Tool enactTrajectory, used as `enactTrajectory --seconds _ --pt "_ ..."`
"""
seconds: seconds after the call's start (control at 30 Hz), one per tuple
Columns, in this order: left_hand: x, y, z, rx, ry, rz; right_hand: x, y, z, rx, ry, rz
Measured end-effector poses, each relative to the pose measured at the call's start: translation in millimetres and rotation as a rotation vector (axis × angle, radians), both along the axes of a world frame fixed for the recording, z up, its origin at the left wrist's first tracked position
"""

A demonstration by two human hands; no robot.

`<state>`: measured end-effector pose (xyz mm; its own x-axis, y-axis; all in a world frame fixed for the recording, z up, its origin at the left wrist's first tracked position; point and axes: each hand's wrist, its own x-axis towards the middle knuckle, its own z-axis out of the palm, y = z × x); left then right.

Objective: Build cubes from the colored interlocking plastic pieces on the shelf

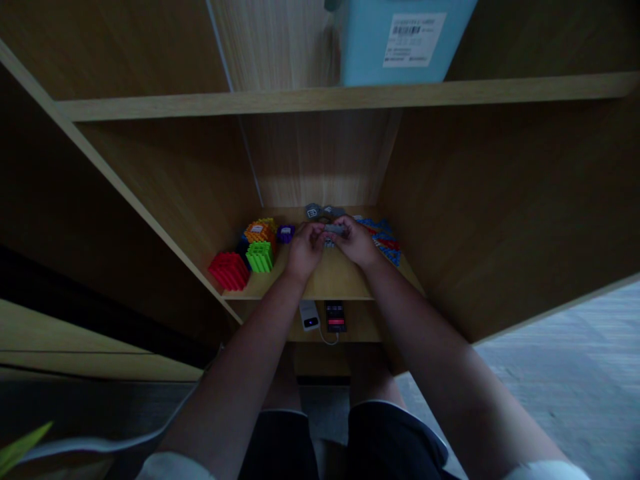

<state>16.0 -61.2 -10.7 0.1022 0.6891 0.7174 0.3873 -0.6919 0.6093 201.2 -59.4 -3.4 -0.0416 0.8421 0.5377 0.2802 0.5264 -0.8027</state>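
Both of my hands meet over the middle of a wooden shelf. My left hand (306, 248) and my right hand (356, 241) pinch a small grey plastic piece (334, 229) between their fingertips, one at each end. Its exact kind is too small to make out. Just behind the fingers lie grey gear-like pieces (313, 211) with pale labels. A pile of blue and red toothed strips (385, 240) lies right of my right hand. Left of my left hand sits a small purple block (286, 233).
Ridged blocks stand at the shelf's left: red (229, 271), green (260, 257) and orange (259, 232). Below, a white power bank (309, 315) and a phone (335, 316) are joined by a cable. A light blue box (407, 43) stands on the upper shelf (300, 100).
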Motion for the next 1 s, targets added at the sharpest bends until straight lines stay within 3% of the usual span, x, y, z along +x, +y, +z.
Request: enactTrajectory --seconds 0.17,0.4,0.57,1.0 --pt "-1 1 0.1 -0.022 -0.007 -0.018 -5 4 -0.5 -0.21 0.276 0.155" --pt "-1 1 -0.7 -0.035 -0.009 -0.065 -2 3 6.2 -0.342 0.406 0.224" --pt "1 -4 1.3 -0.062 -0.031 -0.128 1 -1 7.0 -0.344 0.386 0.204" --pt "-1 -9 6.3 -0.027 0.023 -0.103 0 -5 8.4 -0.351 0.272 0.202"
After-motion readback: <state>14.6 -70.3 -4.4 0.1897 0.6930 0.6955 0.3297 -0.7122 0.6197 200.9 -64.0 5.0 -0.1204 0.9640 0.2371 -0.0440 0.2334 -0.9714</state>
